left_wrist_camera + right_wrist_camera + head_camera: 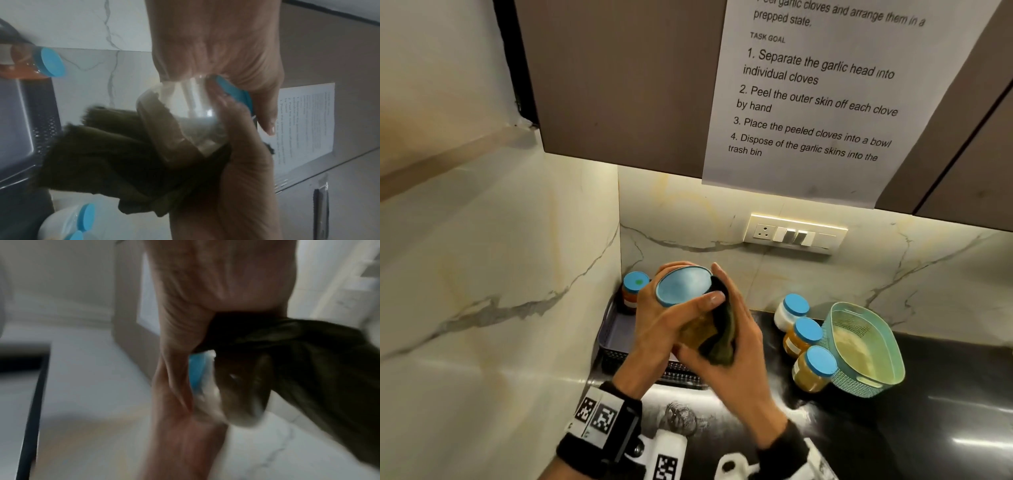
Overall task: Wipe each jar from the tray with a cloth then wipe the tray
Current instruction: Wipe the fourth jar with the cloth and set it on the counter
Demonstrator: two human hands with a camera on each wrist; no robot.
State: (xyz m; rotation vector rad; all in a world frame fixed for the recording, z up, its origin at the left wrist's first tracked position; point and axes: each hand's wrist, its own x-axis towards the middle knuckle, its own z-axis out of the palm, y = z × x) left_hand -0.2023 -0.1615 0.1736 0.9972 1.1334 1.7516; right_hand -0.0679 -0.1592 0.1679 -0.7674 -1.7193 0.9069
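My left hand [657, 318] grips a clear jar with a blue lid [683, 286], tilted and lifted above the dark tray [616, 332]. My right hand [739, 342] holds a dark green cloth [722, 342] pressed round the jar's lower side. The left wrist view shows the jar [185, 123] with brownish contents, the cloth [102, 162] bunched beneath it, and my left hand [226, 48] curled over the lid. The blurred right wrist view shows the cloth [318, 361] and the blue lid [196, 369]. One orange-filled jar [633, 291] stands in the tray's far left corner.
Three blue-lidded jars [803, 337] stand in a row on the black counter right of the tray, beside a teal basket [863, 346]. Marble walls close in the left and back. A cabinet with a taped paper sheet [811, 96] hangs overhead.
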